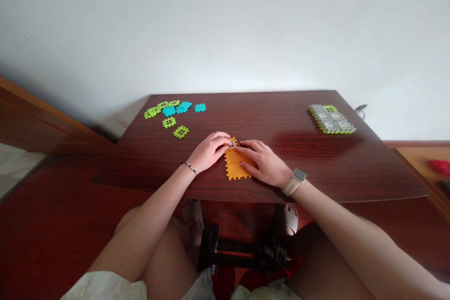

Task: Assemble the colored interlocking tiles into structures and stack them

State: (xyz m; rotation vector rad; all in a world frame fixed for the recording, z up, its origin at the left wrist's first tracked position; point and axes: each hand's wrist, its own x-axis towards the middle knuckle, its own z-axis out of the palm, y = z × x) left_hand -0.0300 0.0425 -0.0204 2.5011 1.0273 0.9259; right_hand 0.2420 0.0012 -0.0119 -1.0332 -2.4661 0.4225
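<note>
Several orange interlocking tiles [235, 165] lie joined flat near the front edge of a dark wooden table [281, 122]. My left hand [210, 150] rests with curled fingers at their upper left corner, fingertips pinching a small white windowed piece [232, 143] set into the top tile. My right hand [264, 163], with a watch on its wrist, lies over the right side of the orange tiles, fingers pressed down on them and pointing left.
Loose green [181, 131] and blue tiles [169, 111] are scattered at the table's back left. A grey and green assembled panel [331, 119] lies at the back right. A white wall stands behind. My knees and a black stand show below the table.
</note>
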